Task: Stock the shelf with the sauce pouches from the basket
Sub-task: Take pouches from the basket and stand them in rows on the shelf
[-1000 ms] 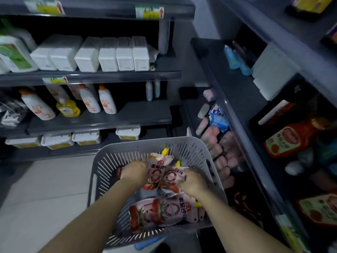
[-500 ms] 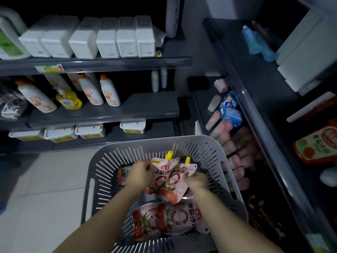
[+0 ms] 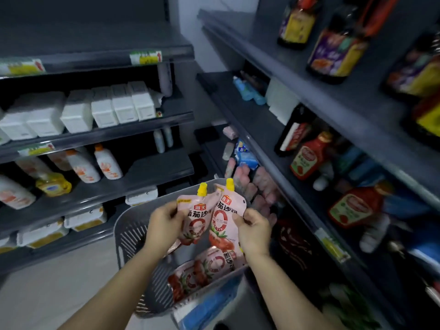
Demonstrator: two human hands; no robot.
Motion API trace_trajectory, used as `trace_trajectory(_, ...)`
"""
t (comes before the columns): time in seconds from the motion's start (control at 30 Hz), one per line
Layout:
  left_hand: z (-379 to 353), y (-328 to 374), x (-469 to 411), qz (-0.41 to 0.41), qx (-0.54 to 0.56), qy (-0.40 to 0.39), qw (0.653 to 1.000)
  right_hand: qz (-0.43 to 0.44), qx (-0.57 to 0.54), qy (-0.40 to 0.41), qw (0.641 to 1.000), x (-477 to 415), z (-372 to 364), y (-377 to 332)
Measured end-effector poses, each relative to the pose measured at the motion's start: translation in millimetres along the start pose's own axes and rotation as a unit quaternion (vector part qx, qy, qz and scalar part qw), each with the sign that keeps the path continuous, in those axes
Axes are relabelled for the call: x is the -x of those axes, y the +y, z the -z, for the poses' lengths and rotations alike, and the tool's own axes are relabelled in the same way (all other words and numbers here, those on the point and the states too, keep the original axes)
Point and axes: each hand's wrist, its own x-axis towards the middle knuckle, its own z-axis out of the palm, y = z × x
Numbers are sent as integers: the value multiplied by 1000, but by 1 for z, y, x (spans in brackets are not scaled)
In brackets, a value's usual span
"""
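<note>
Both hands have risen from the grey slotted plastic basket (image 3: 133,236), left hand (image 3: 164,225) and right hand (image 3: 253,231) each closed on a pink yellow-capped sauce pouch (image 3: 196,222), upright and clear of the rim for shelving; more pouches (image 3: 209,270) lie inside.

Holding 2 pink spouted sauce pouches, the left pouch (image 3: 195,216) and right pouch (image 3: 226,221) overlapping, above the grey slotted plastic basket (image 3: 133,232); more pouches (image 3: 204,267) lying inside; red ketchup bottles (image 3: 307,156) standing on the dark shelf (image 3: 281,163) at right.
</note>
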Motion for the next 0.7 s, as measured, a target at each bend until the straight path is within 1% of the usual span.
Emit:
trace_trajectory(0.13, 5, 52, 28, -58, 81, -40, 994, 26, -34, 62, 997, 35, 60, -34)
trace_trajectory(0.2, 1, 81, 46, -99, 117, -65, 986, 31, -75, 94, 992, 55, 92, -49)
trace_trajectory(0.3, -12, 122, 73, -143, 145, -102, 974, 42, -102, 156, 982, 82, 143, -63)
trace_trajectory(0.4, -29, 159, 103, -173, 163, -140, 961, 53, -100, 212, 971, 109, 195, -69)
trace_trajectory(0.53, -59, 209, 159, -215, 200, -196, 936, 64, -92, 284, 952, 152, 270, -66)
trace_trajectory(0.7, -106, 259, 244, -259, 227, -264, 901, 95, -98, 345, 929, 224, 370, -58)
